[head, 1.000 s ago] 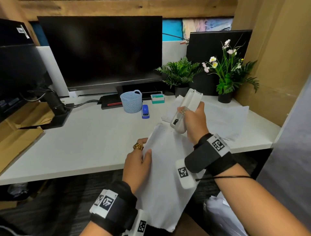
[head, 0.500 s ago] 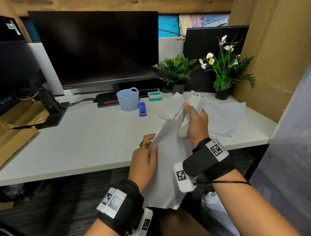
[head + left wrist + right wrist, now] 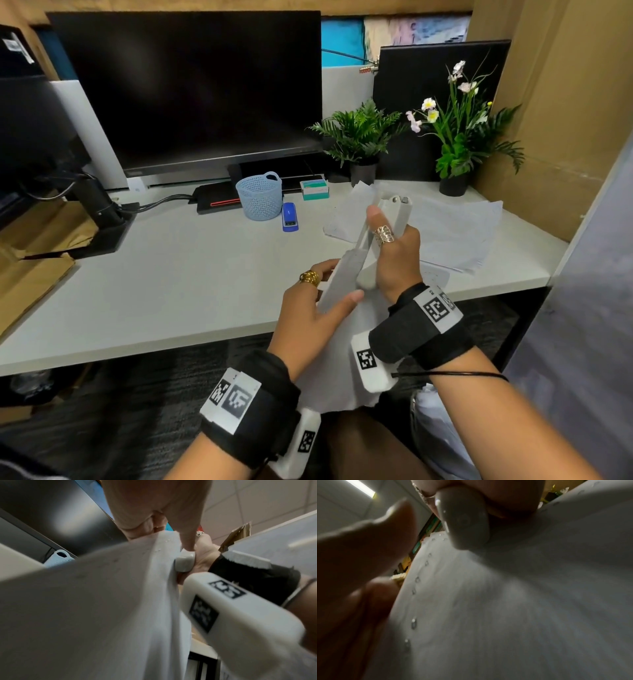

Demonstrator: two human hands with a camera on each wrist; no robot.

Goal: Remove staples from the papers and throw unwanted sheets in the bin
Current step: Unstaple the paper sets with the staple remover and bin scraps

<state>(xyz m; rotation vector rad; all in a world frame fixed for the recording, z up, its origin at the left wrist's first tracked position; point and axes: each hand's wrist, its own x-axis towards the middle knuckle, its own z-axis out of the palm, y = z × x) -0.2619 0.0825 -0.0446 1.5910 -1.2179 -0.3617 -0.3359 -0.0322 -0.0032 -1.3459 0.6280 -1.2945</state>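
Raised since earlier, your right hand grips the staple remover; your left hand pinches the stapled papers.

Left hand and right hand raised, fingers curled.

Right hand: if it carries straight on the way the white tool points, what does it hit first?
Probably the loose sheets on the desk just beyond the right hand and its white tool; the flower pot stands further back. Depth is unclear.

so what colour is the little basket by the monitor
Pale blue, with a mesh-like perforated wall; clearest in the head view.
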